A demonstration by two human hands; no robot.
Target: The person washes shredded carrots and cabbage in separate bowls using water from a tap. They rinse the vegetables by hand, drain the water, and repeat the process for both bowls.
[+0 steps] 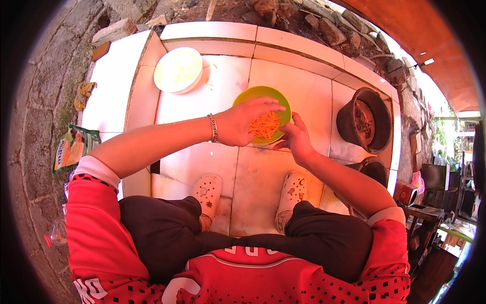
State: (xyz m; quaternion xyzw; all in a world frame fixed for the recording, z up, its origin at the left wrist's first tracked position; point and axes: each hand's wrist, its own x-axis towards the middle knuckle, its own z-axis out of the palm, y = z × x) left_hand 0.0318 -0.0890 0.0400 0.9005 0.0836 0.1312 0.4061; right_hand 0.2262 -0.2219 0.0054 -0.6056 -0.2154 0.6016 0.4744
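Observation:
A green bowl holds a heap of orange shredded vegetable, which looks like carrot. My left hand reaches over the bowl from the left, fingers stretched across it and thumb apart. It covers part of the bowl, and nothing shows in its grasp. On the right, my right hand grips the bowl's rim between thumb and fingers. To the upper left, a white bowl with pale contents stands on the tiled floor. A few orange shreds lie beside it.
A low tiled ledge borders the floor. At the right are a dark bucket with dark matter inside and another dark container. A printed plastic packet lies at the left. My clogs rest below the green bowl.

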